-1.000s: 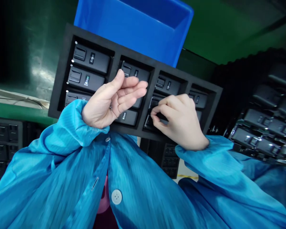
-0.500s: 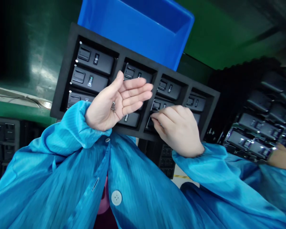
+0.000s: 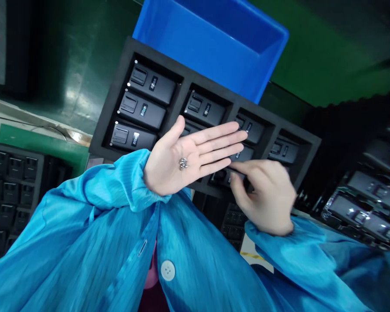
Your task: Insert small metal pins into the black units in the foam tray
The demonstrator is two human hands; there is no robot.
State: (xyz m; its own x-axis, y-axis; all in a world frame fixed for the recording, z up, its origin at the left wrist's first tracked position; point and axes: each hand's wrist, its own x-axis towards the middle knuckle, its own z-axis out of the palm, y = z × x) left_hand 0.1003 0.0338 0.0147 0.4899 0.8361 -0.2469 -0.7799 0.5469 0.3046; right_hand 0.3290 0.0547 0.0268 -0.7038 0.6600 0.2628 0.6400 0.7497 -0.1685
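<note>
My left hand point(image 3: 191, 158) lies palm up with its fingers stretched out flat. A small heap of shiny metal screws point(image 3: 183, 164) rests on the palm. Beneath it, the black foam tray point(image 3: 115, 82) holds several black cases marked "Riton" point(image 3: 154, 82). My right hand point(image 3: 266, 195) hovers over the tray's near side, right of my left fingertips, slightly blurred. Its thumb and index finger are apart, and nothing shows between them. The left fingers cover part of the cases in the middle compartments.
A blue plastic bin point(image 3: 208, 56) stands behind the tray. More black cases sit in a tray point(image 3: 13, 190) at the left and in a pile point(image 3: 360, 208) at the right. Green surfaces point(image 3: 84, 65) lie around them.
My left palm has flattened and turned up more, showing the screws fully. My right thumb and finger, pinched at a case before, have drawn apart. The view has shifted, moving the tray rightward.
</note>
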